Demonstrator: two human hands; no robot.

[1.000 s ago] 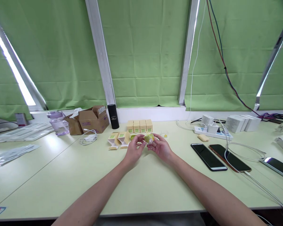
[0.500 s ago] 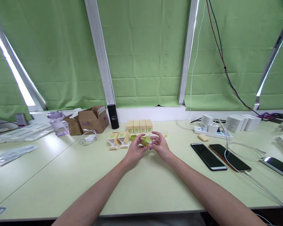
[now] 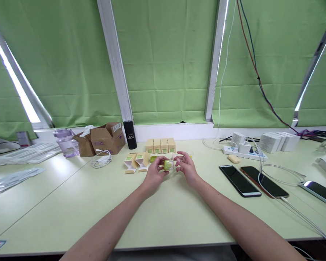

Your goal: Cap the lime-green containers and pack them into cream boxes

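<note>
My left hand (image 3: pixel 155 173) is closed on a small green container with a clear end (image 3: pixel 168 165), held a little above the table. Facing it from the right, my right hand (image 3: pixel 187 167) has its fingers bent and apart, the tips close to the clear end. Whether they touch it is hard to tell. Just behind my left fingers lies a green round piece (image 3: pixel 153 158). Two opened cream cartons (image 3: pixel 130 163) stand left of it. Behind the hands is a row of several closed cream boxes (image 3: pixel 161 145). A clear piece with yellow, behind my right hand, is mostly hidden.
On the left are a brown cardboard box (image 3: pixel 107 139), a black cylinder (image 3: pixel 130 135), a purple bottle (image 3: pixel 67 143) and a white charger cable (image 3: pixel 101 159). Phones (image 3: pixel 240 181), a power strip (image 3: pixel 246 153) and white boxes (image 3: pixel 279 141) occupy the right side, with loose cables among them.
The green container has turned in my left hand, its clear end now towards the right. My right fingers have drawn slightly away from it.
</note>
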